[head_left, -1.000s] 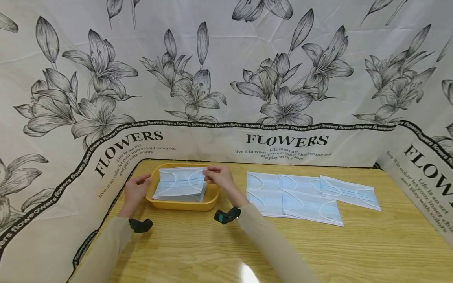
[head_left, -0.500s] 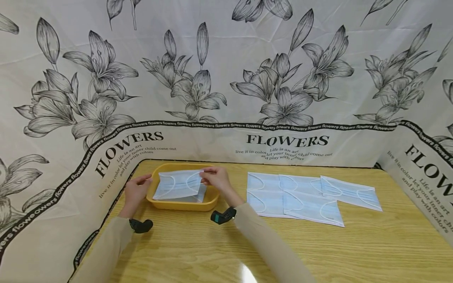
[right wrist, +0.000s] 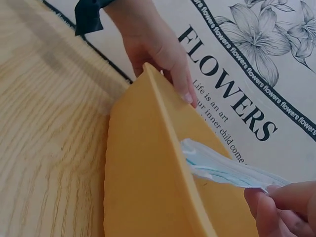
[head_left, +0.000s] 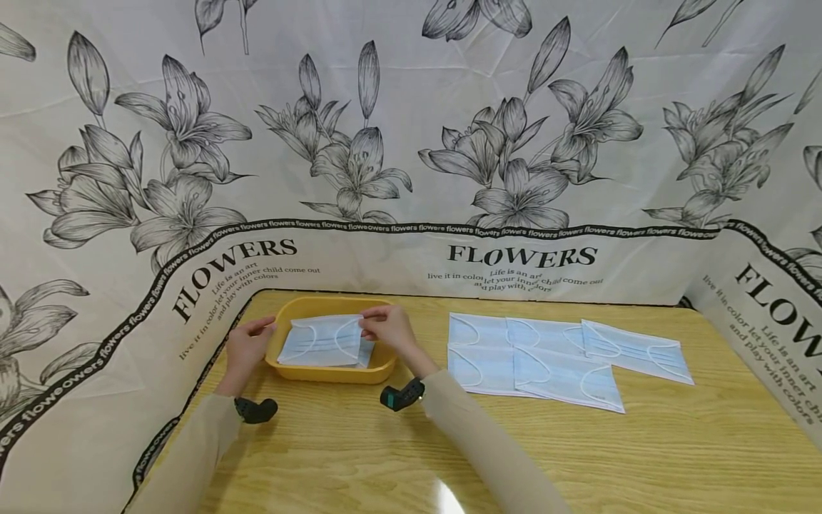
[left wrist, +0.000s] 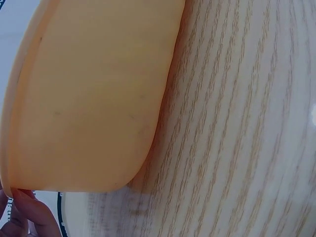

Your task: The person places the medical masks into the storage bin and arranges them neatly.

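Observation:
In the head view, a yellow plastic basket (head_left: 302, 373) stands at the back left of the table. My left hand (head_left: 247, 348) holds its left end, with thumb and fingers at the rim (left wrist: 6, 163) in the left wrist view. My right hand (head_left: 390, 328) pinches the right edge of a light blue face mask (head_left: 327, 339), which lies inside the basket's outline with its ear loops facing up. In the right wrist view, that mask (right wrist: 222, 165) is seen edge-on above the basket's inside. Part of another mask (head_left: 366, 353) shows beneath it; anything lower is hidden.
To the right of the basket, several face masks (head_left: 481, 368) lie flat and overlapping in two rows. The rightmost mask (head_left: 642, 350) lies slanted. A flower-printed cloth (head_left: 385, 264) rises behind the wooden table (head_left: 359, 457) and along its sides.
My right hand has moved slightly left and down, carrying the mask's right edge with it, and the mask sits lower in the basket. My left hand has stayed at the basket's left end.

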Available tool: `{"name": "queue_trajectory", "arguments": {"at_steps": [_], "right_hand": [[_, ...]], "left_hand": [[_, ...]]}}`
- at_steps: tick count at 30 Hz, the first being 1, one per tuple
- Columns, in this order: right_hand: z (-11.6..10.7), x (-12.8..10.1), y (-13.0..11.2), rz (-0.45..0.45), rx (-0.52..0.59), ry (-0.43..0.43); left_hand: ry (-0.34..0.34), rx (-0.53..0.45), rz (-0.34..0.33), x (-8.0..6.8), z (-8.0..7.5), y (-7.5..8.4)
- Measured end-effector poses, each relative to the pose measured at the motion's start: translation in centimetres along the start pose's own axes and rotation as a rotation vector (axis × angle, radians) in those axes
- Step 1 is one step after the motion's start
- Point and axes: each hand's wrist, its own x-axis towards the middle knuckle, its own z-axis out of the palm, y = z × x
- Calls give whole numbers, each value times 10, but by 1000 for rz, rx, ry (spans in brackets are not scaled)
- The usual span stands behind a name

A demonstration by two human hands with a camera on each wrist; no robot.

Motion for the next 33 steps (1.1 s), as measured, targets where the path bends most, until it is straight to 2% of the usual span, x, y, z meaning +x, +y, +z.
{"name": "queue_trajectory", "arguments": {"at_steps": [12, 28, 33], "right_hand": [[-1, -2, 4, -82, -201, 19], [2, 0, 7, -91, -289, 101], [4, -2, 8, -113, -318, 102]], "left_hand": [[-9, 0, -6, -1, -1, 1], [-3, 10, -14, 1, 1, 1], [-6, 7, -29, 1, 2, 0]]}}
